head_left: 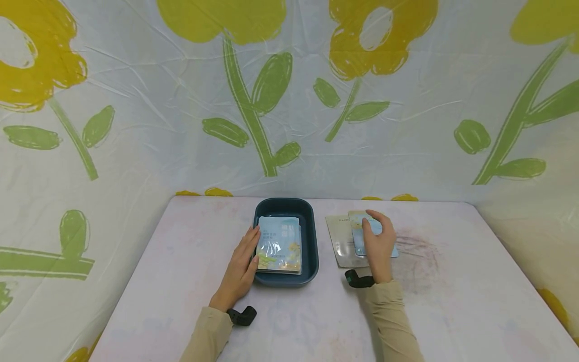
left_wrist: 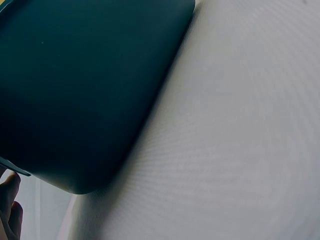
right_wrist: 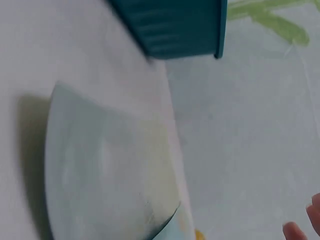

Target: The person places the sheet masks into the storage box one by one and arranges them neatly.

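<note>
A dark teal tray (head_left: pixel 309 251) holds a stack of flat blue sachets (head_left: pixel 279 245) with printed characters and small pictures. My left hand (head_left: pixel 237 269) rests along the tray's left rim, its fingers fairly straight. In the left wrist view, fingers (left_wrist: pixel 10 205) show at the rim beside the tray wall (left_wrist: pixel 95 90). To the right of the tray, a beige sachet (head_left: pixel 336 239) lies on the table, partly under a blue sachet (head_left: pixel 359 242). My right hand (head_left: pixel 382 246) hovers over the blue sachet, thumb and forefinger curved and apart; its other fingers are hidden.
The white tabletop (head_left: pixel 307 327) carries reddish and dark smudges to the right of the sachets. Behind it hangs a pale cloth (head_left: pixel 181 100) printed with yellow flowers. Each wrist wears a small black camera, one (head_left: pixel 242 315) on the left and one (head_left: pixel 359 279) on the right.
</note>
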Motion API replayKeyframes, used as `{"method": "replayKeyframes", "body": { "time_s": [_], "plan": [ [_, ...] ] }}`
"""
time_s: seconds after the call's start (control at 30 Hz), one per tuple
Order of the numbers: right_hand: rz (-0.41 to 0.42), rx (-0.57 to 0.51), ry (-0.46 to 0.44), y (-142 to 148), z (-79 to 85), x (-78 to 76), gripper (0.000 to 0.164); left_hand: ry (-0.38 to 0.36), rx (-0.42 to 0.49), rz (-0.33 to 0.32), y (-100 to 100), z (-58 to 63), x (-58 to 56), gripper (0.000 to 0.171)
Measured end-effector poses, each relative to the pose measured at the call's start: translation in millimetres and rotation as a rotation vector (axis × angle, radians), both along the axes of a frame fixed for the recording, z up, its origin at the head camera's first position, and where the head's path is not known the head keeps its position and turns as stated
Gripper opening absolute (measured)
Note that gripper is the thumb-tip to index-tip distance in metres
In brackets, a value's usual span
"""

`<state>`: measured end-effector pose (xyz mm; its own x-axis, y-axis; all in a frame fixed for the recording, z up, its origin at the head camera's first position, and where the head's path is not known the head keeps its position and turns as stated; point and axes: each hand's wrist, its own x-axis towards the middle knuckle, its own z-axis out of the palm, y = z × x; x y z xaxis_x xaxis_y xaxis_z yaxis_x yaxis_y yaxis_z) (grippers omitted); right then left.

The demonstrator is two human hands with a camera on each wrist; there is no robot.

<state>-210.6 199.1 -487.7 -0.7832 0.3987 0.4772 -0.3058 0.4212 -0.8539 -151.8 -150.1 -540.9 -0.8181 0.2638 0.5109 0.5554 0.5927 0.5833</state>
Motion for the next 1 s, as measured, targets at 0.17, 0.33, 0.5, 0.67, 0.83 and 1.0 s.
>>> {"method": "replayKeyframes", "body": {
  "time_s": [0.17,0.33,0.5,0.67,0.83,1.0],
  "plan": [
    [-0.081,-0.032,-0.063,13.6,-10.2,-1.9,0.029,0.011,0.008,-0.004,-0.6,-0.1,0.0,0.056],
    [-0.171,0.021,-0.146,23.7,-20.5,-2.3,0.038,0.029,0.004,0.000,-1.3,-2.0,-0.6,0.057],
    [-0.209,0.109,-0.348,32.9,-29.6,-2.5,0.058,0.015,-0.006,0.000,-0.9,-2.5,-0.8,0.057],
    [-0.169,0.167,-0.563,38.2,-31.5,-0.9,0.085,-0.008,-0.010,0.000,-0.4,-1.3,-1.0,0.057],
    [-0.149,0.220,-0.604,39.6,-30.7,1.9,0.094,-0.005,-0.007,0.000,0.0,-1.3,-0.7,0.057],
    [-0.154,0.279,-0.665,40.3,-26.4,4.4,0.095,0.009,-0.004,-0.001,-0.2,-2.0,-1.1,0.056]
  ]
}}
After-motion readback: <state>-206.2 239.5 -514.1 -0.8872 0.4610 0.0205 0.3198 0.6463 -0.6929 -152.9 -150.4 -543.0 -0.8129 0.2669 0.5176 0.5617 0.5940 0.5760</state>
